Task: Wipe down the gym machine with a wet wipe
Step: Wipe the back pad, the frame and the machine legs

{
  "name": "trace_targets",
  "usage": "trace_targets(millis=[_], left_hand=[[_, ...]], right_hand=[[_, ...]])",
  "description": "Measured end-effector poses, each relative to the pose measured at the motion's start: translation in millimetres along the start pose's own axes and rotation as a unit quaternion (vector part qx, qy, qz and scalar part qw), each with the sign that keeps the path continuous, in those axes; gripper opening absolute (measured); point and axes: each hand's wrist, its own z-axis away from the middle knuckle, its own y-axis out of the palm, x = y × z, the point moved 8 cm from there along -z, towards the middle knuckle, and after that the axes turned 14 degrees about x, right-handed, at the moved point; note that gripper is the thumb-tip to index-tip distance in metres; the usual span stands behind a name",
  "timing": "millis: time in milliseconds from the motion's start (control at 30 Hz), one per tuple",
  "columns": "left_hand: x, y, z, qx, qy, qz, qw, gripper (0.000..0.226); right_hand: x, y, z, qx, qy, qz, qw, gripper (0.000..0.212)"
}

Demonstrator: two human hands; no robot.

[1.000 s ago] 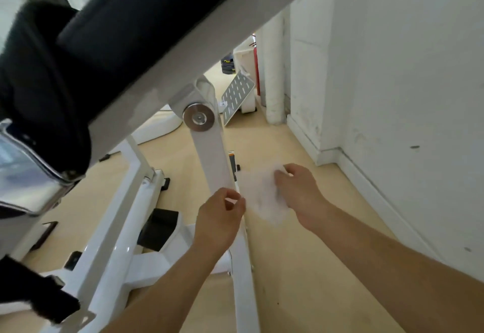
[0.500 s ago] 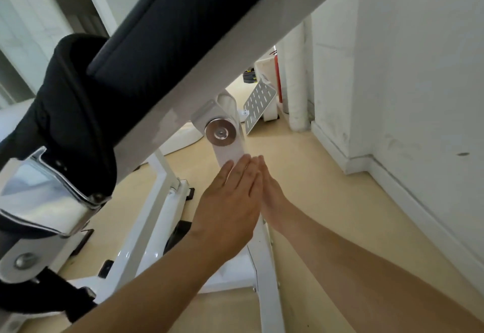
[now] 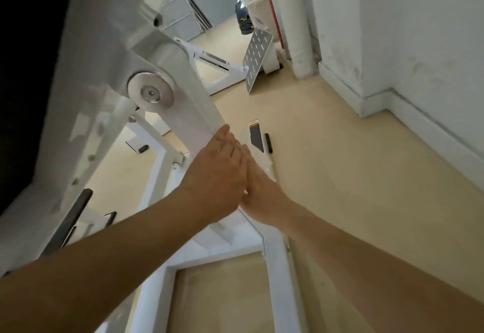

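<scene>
White machine strut, slanting down from silver pivot disc, pressed between flat left hand and right hand; wet wipe hidden between.

Both hands flat, side by side, forearms reaching forward.
Left hand shows its back, fingers straight and together; right hand lies touching beside it, its fingers largely hidden behind the left.

Soft, even daylight fills the room; the floor and wall are bright. The upper left falls into near-black shadow. Motion blur smears the machine frame, and wide-angle distortion bends the edges.
</scene>
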Motion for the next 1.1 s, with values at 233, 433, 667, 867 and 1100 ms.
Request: trace_targets(millis=[233, 433, 667, 867, 1100], left_hand=[[-31, 18, -26, 0.03, 0.013, -0.1, 0.994, 0.065], [-58, 31, -38, 0.061, 0.034, -0.108, 0.992, 0.063], [-89, 45, -38, 0.059, 0.085, -0.041, 0.994, 0.06], [-121, 51, -15, 0.073, 0.127, 0.101, 0.984, 0.062], [-151, 76, 2, 0.146, 0.106, 0.319, 0.93, 0.054]], right_hand=[[-82, 53, 28, 0.044, 0.126, -0.074, 0.988, 0.088], [-149, 100, 48, 0.148, 0.255, -0.135, 0.946, 0.104], [-140, 139, 109, 0.169, 0.254, -0.129, 0.944, 0.092], [-186, 125, 58, 0.122, 0.314, -0.167, 0.927, 0.101], [-182, 144, 107, 0.15, 0.338, -0.179, 0.912, 0.084]])
